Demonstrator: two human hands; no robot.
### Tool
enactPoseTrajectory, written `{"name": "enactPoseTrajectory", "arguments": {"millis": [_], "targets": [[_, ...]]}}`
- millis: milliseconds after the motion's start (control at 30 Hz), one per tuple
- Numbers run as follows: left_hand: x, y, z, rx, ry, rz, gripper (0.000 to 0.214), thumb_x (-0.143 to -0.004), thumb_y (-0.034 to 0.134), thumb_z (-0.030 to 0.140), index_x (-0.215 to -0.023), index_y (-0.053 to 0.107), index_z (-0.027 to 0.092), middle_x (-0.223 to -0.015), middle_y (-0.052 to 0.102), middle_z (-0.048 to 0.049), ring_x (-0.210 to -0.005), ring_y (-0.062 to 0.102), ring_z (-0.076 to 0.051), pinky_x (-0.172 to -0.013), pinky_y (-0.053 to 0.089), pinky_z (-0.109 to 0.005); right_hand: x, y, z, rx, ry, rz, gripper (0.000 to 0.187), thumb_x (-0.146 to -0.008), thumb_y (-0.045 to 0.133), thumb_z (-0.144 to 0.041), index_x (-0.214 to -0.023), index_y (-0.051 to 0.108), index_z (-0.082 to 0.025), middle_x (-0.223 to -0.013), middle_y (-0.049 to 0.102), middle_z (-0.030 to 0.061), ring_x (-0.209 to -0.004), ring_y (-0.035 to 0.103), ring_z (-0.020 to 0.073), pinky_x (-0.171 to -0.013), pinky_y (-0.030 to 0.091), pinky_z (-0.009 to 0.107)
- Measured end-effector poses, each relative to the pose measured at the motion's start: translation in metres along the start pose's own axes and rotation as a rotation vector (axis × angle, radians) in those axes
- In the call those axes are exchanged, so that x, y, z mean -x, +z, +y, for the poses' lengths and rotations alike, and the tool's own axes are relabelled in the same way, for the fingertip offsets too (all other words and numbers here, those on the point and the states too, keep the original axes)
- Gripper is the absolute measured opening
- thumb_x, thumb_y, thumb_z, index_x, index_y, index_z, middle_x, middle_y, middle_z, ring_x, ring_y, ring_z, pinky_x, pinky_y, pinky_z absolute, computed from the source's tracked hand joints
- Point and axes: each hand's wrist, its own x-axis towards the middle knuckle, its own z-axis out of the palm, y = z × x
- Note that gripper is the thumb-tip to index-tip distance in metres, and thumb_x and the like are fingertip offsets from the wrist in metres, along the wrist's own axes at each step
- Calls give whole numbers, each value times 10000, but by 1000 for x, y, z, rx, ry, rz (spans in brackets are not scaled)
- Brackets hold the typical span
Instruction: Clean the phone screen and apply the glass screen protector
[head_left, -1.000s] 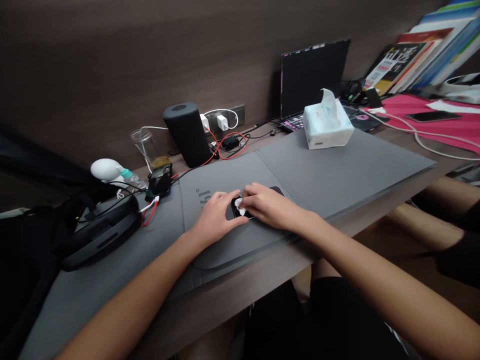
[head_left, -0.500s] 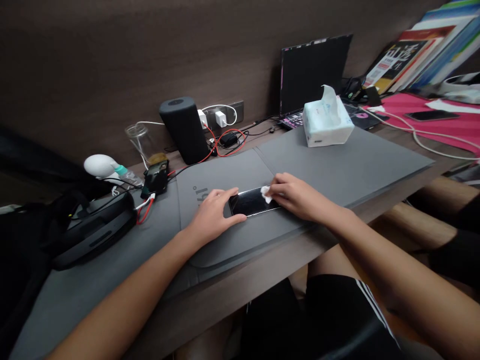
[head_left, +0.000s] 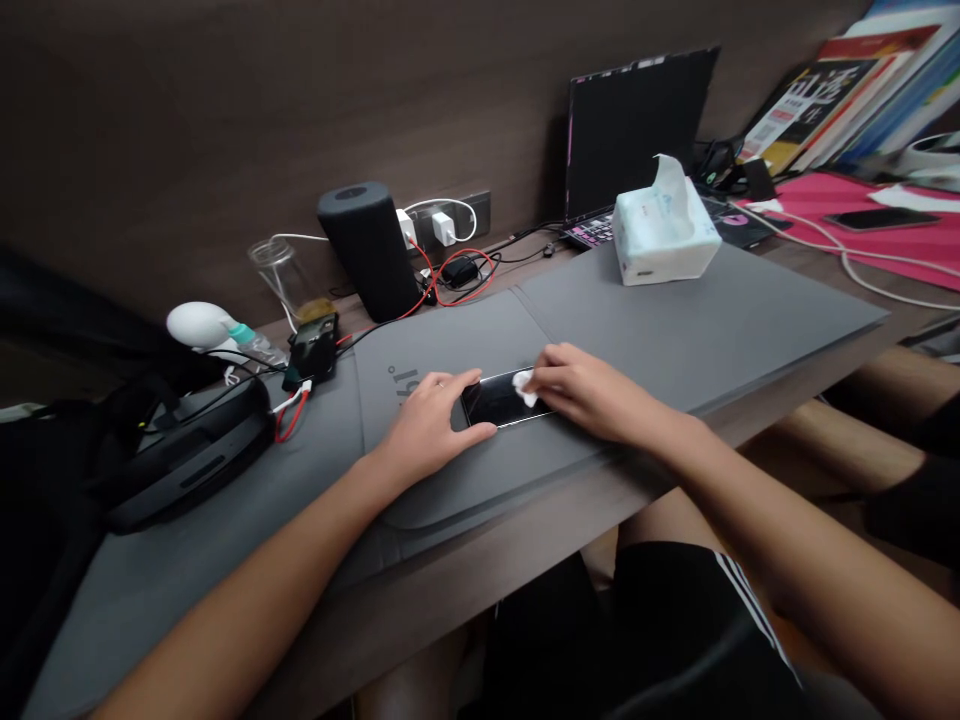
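A smartphone (head_left: 495,400) with a dark, glossy screen lies face up on the grey desk mat (head_left: 592,320). My left hand (head_left: 431,425) braces its left end, thumb along the near edge and fingers at the far edge. Pinched in the fingers of my right hand (head_left: 585,392) is a crumpled white tissue (head_left: 523,388), pressed against the screen. My right hand covers the phone's right end.
Behind the mat stand a tissue pack (head_left: 664,235), a laptop (head_left: 637,130) and a black cylindrical speaker (head_left: 371,250). At left are a glass jar (head_left: 289,275), another phone (head_left: 311,350) and a black headset (head_left: 195,460). Books (head_left: 847,95) lean at right; cables cross the back.
The tissue in my right hand has slid slightly left along the phone screen. My left hand keeps its hold on the phone. The camera view has shifted a little.
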Motion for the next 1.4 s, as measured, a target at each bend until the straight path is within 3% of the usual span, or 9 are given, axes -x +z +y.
{"name": "enactPoseTrajectory", "arguments": {"millis": [100,200,533,633,1000,1300,1400], "targets": [[0,0,0,5,-1,4,578,-837,727,386,-1364,532,252,-1284,638,-91,-1252,531,-282,-1046,458,-471,18,-13,18,10,64,40,238,-976,466,-254,-939,694,-198,-945,587,109,-849,545,232,-751,448,367],[0,1,-1,8,-1,5,578,-838,729,397,-1363,534,256,-1289,635,-90,-1257,530,-284,-1046,460,-472,23,-16,21,29,92,56,239,-973,461,-253,-944,693,-203,-935,591,110,-838,547,235,-741,450,370],[0,1,-2,-23,45,13,596,-843,732,383,-1379,524,224,-1294,646,-94,-1233,545,-285,-1051,448,-459,-31,26,-37,33,-65,2,198,-962,495,-172,-942,691,-155,-926,558,98,-849,485,218,-764,384,339],[0,1,-3,-31,68,15,563,-858,711,361,-1375,525,238,-1286,655,-83,-1222,546,-289,-1040,452,-462,-39,32,-42,30,-87,-12,200,-961,499,-172,-949,698,-155,-922,562,95,-843,480,217,-768,376,345],[0,1,-2,-2,-12,0,587,-837,731,397,-1368,531,247,-1290,637,-93,-1257,533,-286,-1048,454,-471,13,-6,15,-15,96,80,201,-958,490,-181,-944,690,-194,-986,598,106,-905,545,235,-815,439,375],[0,1,-3,-29,34,11,597,-846,732,403,-1375,519,225,-1290,642,-93,-1230,546,-279,-1053,444,-452,-35,32,-38,-41,-2,41,163,-956,519,-149,-932,681,-147,-952,582,99,-876,491,214,-789,395,344],[1,1,-2,-28,35,5,601,-848,732,406,-1379,515,227,-1298,638,-92,-1238,541,-279,-1052,446,-448,-40,35,-41,-45,-18,32,166,-965,519,-159,-914,677,-153,-940,585,91,-867,491,211,-785,398,338]]}}
